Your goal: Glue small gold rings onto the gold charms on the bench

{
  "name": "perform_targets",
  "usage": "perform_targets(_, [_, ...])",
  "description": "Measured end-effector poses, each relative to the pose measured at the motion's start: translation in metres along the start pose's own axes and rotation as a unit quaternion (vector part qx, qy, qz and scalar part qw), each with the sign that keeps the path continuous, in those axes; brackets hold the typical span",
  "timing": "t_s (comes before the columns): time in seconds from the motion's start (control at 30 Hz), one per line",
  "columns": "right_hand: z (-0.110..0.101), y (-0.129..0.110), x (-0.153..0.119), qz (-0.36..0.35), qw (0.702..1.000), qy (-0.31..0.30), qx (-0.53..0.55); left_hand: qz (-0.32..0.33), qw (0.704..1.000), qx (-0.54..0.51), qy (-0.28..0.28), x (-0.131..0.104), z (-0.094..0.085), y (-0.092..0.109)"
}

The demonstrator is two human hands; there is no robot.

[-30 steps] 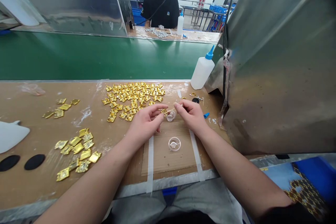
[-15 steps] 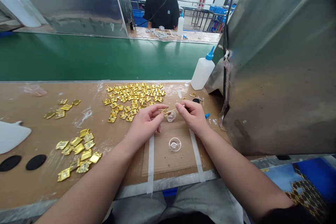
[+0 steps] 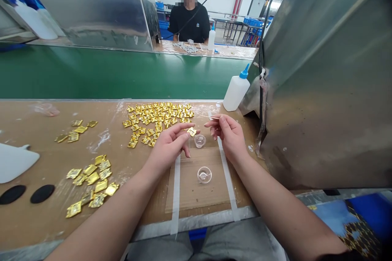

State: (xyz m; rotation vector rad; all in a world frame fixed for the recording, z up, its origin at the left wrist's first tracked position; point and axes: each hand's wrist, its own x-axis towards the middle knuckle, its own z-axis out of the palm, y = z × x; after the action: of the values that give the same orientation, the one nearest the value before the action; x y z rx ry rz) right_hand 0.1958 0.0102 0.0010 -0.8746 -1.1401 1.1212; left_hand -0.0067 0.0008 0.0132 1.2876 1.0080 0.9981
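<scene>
My left hand [image 3: 174, 138] pinches a small gold metal piece [image 3: 191, 131] between thumb and fingers. Opposite it, my right hand [image 3: 228, 132] is closed on a thin pale stick [image 3: 210, 117], whose free end points left, apart from the piece. Below the gap between my hands stands a small clear cup [image 3: 200, 141]. A second clear cup [image 3: 204, 175], with a little something in its bottom, sits nearer me on a taped cardboard sheet [image 3: 196, 200]. Just beyond my left hand spreads a pile of similar gold pieces [image 3: 159, 112].
More gold pieces [image 3: 92, 177] lie at left, near two black discs [image 3: 43, 193] and a white object [image 3: 15, 163]. A white bottle with a blue cap [image 3: 236, 94] stands by the metal housing [image 3: 321, 89] at right. Past the green belt [image 3: 122, 73] sits another person [image 3: 189, 22].
The stick has moved off the gold piece, my right hand shifting rightward and turning. The gold piece now lies flatter at my left fingertips. The whole view has tipped slightly upward.
</scene>
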Motion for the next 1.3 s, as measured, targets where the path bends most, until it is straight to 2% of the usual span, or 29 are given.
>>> perform_targets(0.2, [0.005,0.0,-0.01,-0.007,0.998,-0.029,-0.063,0.002,1.0,0.008,-0.012,-0.002,0.005,0.0])
perform_targets(0.63, [0.009,0.005,-0.015,-0.006,0.994,-0.048,-0.093,-0.01,1.0,0.018,0.007,-0.001,0.007,0.0])
perform_targets(0.73, [0.009,0.005,-0.013,0.019,0.998,-0.024,-0.053,-0.011,1.0,0.008,0.018,-0.001,0.008,0.001])
perform_targets(0.87, [0.007,0.002,-0.004,0.021,0.997,0.017,0.077,-0.006,1.0,0.004,0.019,-0.001,0.008,0.003])
perform_targets(0.97, [0.005,-0.003,0.0,0.035,0.988,0.013,0.147,-0.001,1.0,-0.005,0.014,-0.002,0.008,0.004])
perform_targets(1.1, [0.006,-0.008,-0.001,0.059,0.985,0.001,0.164,0.013,1.0,-0.005,0.007,-0.002,0.008,0.003])
perform_targets(1.17, [0.007,-0.007,-0.004,0.034,0.988,0.007,0.148,0.02,1.0,0.004,0.004,-0.003,0.008,0.001])
perform_targets(1.3, [0.007,-0.002,-0.012,-0.081,0.994,0.019,0.077,0.041,0.999,0.022,-0.009,-0.004,0.008,-0.004])
